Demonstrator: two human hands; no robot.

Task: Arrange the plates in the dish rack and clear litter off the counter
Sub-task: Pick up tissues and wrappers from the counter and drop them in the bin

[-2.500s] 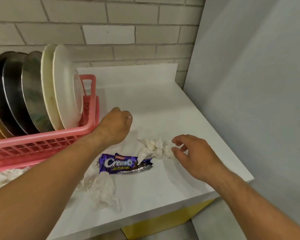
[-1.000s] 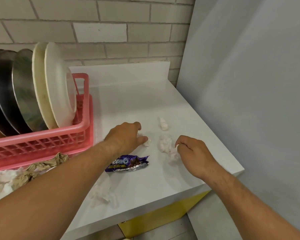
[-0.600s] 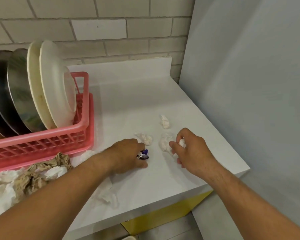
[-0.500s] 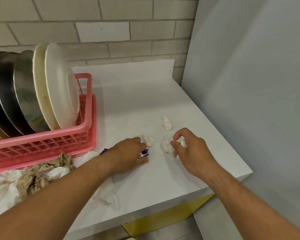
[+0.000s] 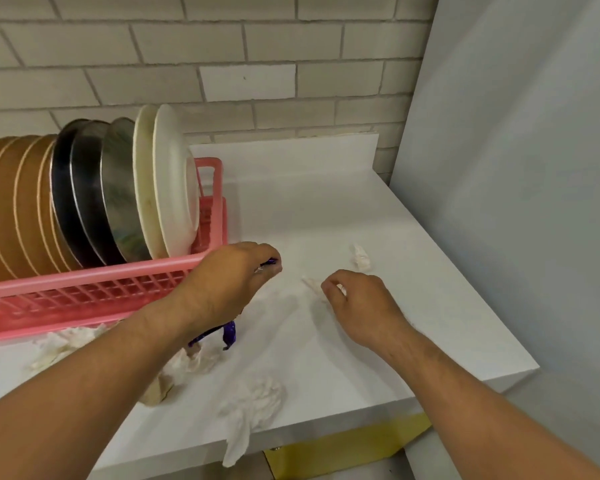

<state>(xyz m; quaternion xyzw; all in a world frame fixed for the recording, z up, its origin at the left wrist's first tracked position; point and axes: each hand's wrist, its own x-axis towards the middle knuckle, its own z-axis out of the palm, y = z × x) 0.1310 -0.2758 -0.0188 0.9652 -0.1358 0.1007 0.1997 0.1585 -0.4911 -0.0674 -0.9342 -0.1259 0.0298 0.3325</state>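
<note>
My left hand (image 5: 229, 282) is lifted off the white counter (image 5: 413, 306) and shut on the purple snack wrapper (image 5: 230, 333). The wrapper's ends stick out by my fingers and hang below my wrist. My right hand (image 5: 361, 303) is shut on a white tissue wad (image 5: 311, 283) in the middle of the counter. Another small tissue wad (image 5: 361, 257) lies just beyond it. A pink dish rack (image 5: 84, 289) at the left holds white plates (image 5: 174, 181), steel plates (image 5: 118, 188) and several brown plates (image 5: 11, 206) standing on edge.
A crumpled tissue (image 5: 253, 407) hangs over the counter's front edge. More crumpled tissue (image 5: 63, 344) lies in front of the rack, and some sits under my left forearm (image 5: 194, 362). A grey wall panel (image 5: 516, 168) bounds the counter on the right. Brick wall behind.
My left hand closed on the purple wrapper and lifted it off the counter, up toward the rack's corner. My right hand pinched a tissue wad and stays there.
</note>
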